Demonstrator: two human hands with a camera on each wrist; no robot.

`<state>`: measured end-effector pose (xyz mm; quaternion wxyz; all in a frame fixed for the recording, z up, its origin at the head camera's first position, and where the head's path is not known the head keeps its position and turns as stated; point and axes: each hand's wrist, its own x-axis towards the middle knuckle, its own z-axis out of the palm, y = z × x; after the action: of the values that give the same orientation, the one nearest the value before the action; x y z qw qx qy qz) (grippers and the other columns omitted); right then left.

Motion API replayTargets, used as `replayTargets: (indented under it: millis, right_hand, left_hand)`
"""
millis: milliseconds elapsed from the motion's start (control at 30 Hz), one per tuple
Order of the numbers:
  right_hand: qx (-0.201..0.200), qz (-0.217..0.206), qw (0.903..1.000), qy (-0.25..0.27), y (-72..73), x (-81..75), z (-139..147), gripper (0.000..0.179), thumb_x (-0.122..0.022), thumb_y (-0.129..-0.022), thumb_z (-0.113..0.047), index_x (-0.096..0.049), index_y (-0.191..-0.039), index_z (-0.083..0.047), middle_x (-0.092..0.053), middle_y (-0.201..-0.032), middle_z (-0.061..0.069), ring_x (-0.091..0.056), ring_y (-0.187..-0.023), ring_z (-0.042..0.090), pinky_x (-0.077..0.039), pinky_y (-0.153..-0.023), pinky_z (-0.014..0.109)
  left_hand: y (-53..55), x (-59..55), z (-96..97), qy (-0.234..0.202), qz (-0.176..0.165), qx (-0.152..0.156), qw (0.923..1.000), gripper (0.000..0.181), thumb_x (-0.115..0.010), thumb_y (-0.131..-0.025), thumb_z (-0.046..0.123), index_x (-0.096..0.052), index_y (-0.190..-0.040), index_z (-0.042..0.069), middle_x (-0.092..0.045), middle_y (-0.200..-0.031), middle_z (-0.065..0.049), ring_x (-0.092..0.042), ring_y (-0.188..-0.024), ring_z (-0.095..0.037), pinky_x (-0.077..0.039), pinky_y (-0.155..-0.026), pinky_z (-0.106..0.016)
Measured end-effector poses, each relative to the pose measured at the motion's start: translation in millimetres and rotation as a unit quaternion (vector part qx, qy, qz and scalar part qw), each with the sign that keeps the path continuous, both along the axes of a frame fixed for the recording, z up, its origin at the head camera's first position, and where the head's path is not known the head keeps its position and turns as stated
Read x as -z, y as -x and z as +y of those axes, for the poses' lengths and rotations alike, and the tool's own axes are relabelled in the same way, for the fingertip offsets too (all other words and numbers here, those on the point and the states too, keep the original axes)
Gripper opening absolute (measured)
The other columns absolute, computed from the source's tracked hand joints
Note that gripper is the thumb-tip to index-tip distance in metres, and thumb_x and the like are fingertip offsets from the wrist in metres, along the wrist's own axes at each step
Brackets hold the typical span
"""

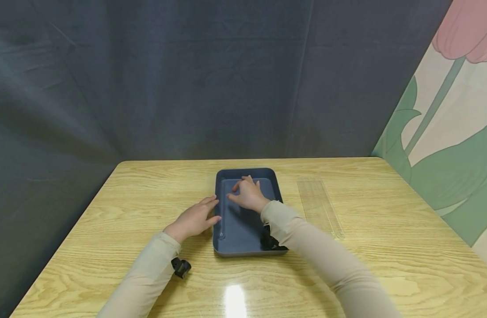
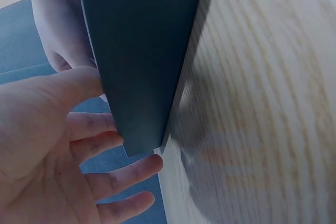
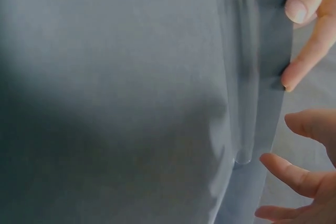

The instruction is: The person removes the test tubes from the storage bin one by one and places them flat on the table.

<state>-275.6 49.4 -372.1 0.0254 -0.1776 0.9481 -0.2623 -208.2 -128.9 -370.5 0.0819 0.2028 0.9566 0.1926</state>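
A dark blue-grey rectangular tray (image 1: 237, 238) rests on the wooden table. Along its left inner side lies a clear tube-like piece (image 3: 247, 77), its rounded end visible in the right wrist view. My left hand (image 1: 193, 221) is at the tray's left rim, its thumb and some fingers touching the edge, spread rather than curled round it. Over the tray floor hovers my right hand (image 1: 249, 194), thumb and fingers bent and apart with nothing seen between them. In the right wrist view, right fingertips (image 3: 286, 171) are near the tube's rounded end.
Flat clear plastic strips or tubes (image 1: 319, 205) lie on the table (image 1: 386, 247) right of the tray. Black wrist cameras, one of them (image 1: 181, 267) at the left sleeve, hang under both forearms. A dark curtain (image 1: 211, 88) stands behind, and a flower-painted wall (image 1: 458, 145) borders the right.
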Motion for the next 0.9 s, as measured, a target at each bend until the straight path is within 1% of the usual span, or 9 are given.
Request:
replayTargets:
  millis: [100,267,400,500,667,900]
  right_hand:
    - [-0.001,-0.002,1.0000,-0.008,-0.8,2.9,-4.4,0.030,-0.067,-0.088,-0.030,-0.071,-0.098,-0.002,-0.050,-0.132,0.022,-0.022,-0.136,0.043,-0.014,-0.107,0.065]
    - [-0.002,-0.009,0.9995,-0.030,-3.3,5.4,-11.1,0.034,-0.067,-0.087,-0.034,-0.071,-0.098,-0.002,-0.051,-0.131,0.021,-0.023,-0.136,0.042,-0.014,-0.107,0.065]
    - [-0.003,-0.010,0.9990,-0.044,-4.8,6.5,-14.7,0.035,-0.067,-0.087,-0.035,-0.072,-0.098,-0.002,-0.056,-0.126,0.019,-0.024,-0.136,0.041,-0.015,-0.107,0.065]
    - [-0.005,-0.006,0.9988,-0.048,-5.2,8.1,-16.6,0.035,-0.067,-0.087,-0.034,-0.073,-0.097,-0.001,-0.058,-0.123,0.018,-0.026,-0.135,0.042,-0.016,-0.106,0.066]
    - [-0.009,-0.009,0.9986,-0.051,-5.9,10.5,-19.4,0.034,-0.066,-0.088,-0.034,-0.073,-0.094,-0.002,-0.055,-0.127,0.020,-0.025,-0.135,0.043,-0.016,-0.105,0.067]
    - [-0.009,-0.018,0.9985,-0.051,-5.7,11.6,-22.9,0.032,-0.065,-0.089,-0.033,-0.073,-0.091,-0.002,-0.056,-0.127,0.019,-0.024,-0.136,0.042,-0.016,-0.105,0.067]
  left_hand:
    - [0.0,0.3,-0.1,-0.003,0.000,0.000,1.0000,0.058,-0.057,-0.095,0.025,-0.038,-0.140,-0.006,-0.029,-0.149,-0.019,-0.034,-0.133,-0.034,-0.035,-0.105,-0.047]
    - [0.4,0.6,0.0,-0.006,0.001,-0.001,1.0000,0.058,-0.058,-0.095,0.025,-0.039,-0.140,-0.005,-0.030,-0.149,-0.019,-0.034,-0.133,-0.034,-0.035,-0.105,-0.046]
    - [1.1,2.1,-0.2,-0.008,0.005,0.001,1.0000,0.058,-0.058,-0.094,0.024,-0.039,-0.140,-0.006,-0.030,-0.149,-0.019,-0.035,-0.133,-0.034,-0.035,-0.105,-0.046]
    - [1.1,2.4,-0.1,-0.010,0.009,0.003,0.9999,0.057,-0.058,-0.095,0.023,-0.039,-0.139,-0.007,-0.031,-0.148,-0.020,-0.035,-0.132,-0.034,-0.035,-0.105,-0.046]
    - [1.5,2.5,0.0,-0.007,0.012,0.003,0.9999,0.056,-0.058,-0.095,0.022,-0.040,-0.138,-0.007,-0.032,-0.148,-0.020,-0.036,-0.132,-0.034,-0.035,-0.105,-0.046]
    - [1.3,1.5,0.3,-0.010,0.009,0.001,0.9999,0.056,-0.058,-0.095,0.023,-0.040,-0.138,-0.007,-0.031,-0.148,-0.020,-0.035,-0.133,-0.034,-0.035,-0.105,-0.046]
